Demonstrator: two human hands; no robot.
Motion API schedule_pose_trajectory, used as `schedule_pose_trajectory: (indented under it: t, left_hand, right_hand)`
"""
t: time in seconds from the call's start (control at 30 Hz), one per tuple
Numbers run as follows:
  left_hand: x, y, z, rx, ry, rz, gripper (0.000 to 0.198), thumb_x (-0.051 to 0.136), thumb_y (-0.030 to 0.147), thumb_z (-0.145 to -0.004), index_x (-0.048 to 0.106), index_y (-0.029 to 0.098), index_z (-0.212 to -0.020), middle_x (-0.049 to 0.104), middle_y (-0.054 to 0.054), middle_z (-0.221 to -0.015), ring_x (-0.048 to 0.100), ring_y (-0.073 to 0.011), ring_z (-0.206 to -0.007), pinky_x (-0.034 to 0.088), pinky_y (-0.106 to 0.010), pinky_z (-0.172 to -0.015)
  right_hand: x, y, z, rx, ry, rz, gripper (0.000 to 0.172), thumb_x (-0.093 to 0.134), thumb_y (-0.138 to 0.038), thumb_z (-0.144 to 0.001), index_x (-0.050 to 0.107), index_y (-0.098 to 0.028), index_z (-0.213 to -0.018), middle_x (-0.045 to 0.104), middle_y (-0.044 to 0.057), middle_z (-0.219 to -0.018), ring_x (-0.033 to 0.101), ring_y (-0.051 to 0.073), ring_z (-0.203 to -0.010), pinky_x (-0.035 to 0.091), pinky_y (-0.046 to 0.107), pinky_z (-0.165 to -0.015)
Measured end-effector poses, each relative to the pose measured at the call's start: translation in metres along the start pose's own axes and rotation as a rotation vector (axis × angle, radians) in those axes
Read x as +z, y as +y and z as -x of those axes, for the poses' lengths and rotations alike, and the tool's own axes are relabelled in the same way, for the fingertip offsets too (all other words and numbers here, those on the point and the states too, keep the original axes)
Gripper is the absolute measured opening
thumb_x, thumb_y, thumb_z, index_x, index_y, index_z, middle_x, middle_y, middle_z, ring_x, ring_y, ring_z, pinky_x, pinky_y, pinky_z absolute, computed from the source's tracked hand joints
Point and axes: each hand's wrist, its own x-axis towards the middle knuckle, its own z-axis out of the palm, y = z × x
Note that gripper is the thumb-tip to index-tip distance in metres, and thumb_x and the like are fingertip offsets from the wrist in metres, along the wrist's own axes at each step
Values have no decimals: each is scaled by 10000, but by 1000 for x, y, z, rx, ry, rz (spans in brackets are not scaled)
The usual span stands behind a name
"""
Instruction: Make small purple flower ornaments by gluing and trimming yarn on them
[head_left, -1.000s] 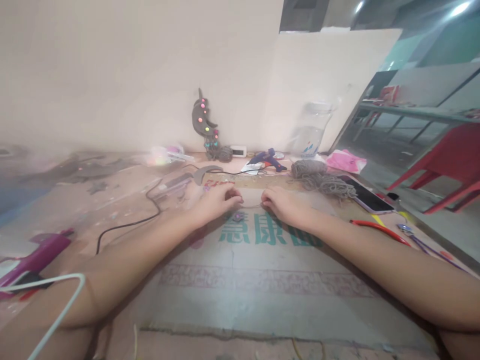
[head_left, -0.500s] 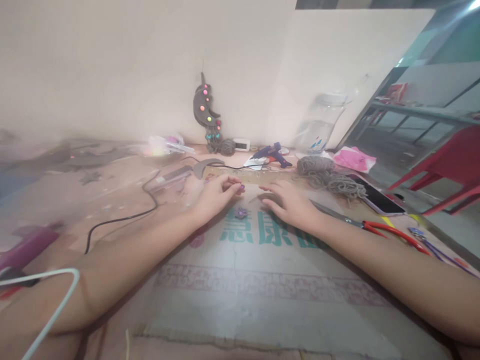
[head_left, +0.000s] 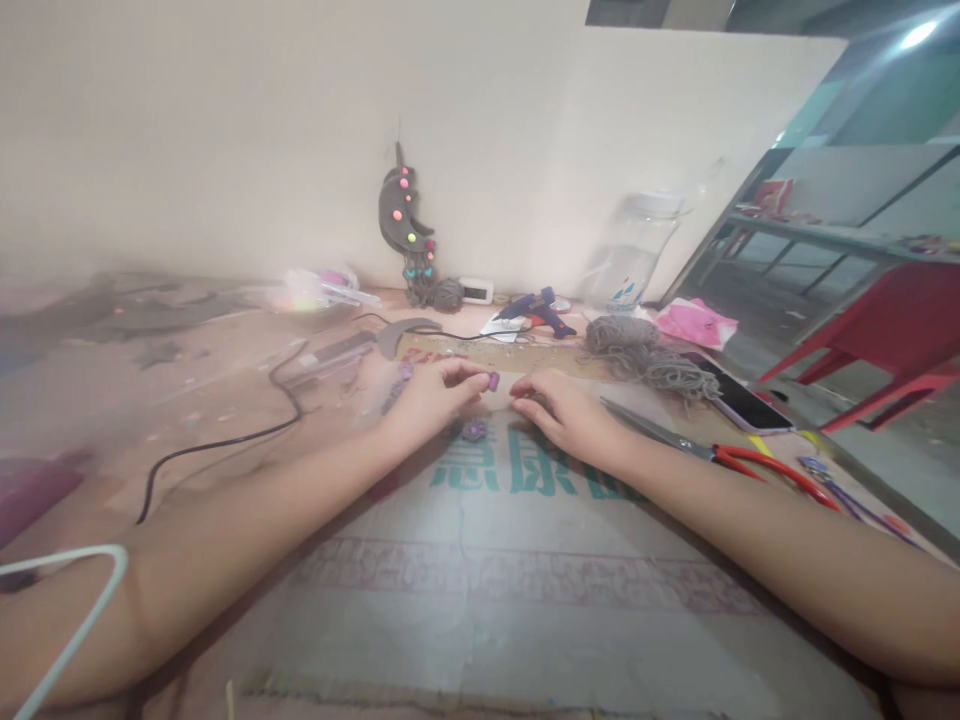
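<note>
In the head view, your left hand [head_left: 435,400] pinches a small purple piece [head_left: 493,381] between thumb and forefinger, above the far half of the cardboard [head_left: 480,640]. Half a second ago the piece barely showed past your fingertips; now it stands out clear of them, towards your right hand [head_left: 566,410]. Your right thumb and forefinger, spread wide then, have drawn nearer each other but remain parted, near the piece without touching it; you seem to have nothing in them. As I judge it, your left hand now steadies the piece alone, with its free end exposed to your right fingers.

A purple flower-like piece [head_left: 474,430] lies on the cardboard below the gap between your hands, nearer the far edge than the near one. The scissors [head_left: 679,440], their blades hidden a second ago, now show beside your right forearm, towards the cardboard's right edge.
</note>
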Motion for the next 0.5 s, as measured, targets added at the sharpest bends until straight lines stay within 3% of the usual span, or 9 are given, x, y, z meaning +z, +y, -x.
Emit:
schedule_pose_trajectory:
  t: [0.3,0.4,0.5]
  left_hand:
    - [3,-18,-6,-32,-45,184,316,730,387,-761,680,146,-960,730,-49,-912,647,-140,-736,503,-284,-727]
    - [1,-20,-7,-17,-70,150,415,704,375,-791,671,148,-1137,729,-55,-958,648,-149,-787,496,-293,-753]
    - [1,-21,-7,-23,-75,104,358,681,390,-807,707,139,-1062,722,-60,-931,632,-153,-767,485,-291,-720]
  right_hand:
    - [-4,0,0,23,51,-4,225,527,-311,-959,664,-169,-1068,719,104,-1009,650,232,-969,496,387,-892]
    - [-23,-2,-3,38,-33,52,249,539,-307,-947,668,-160,-1100,720,116,-1072,650,249,-1027,491,406,-932]
    - [-52,0,-6,64,-173,98,275,572,-329,-924,675,-183,-1133,703,106,-1174,636,265,-1108,475,418,-984]
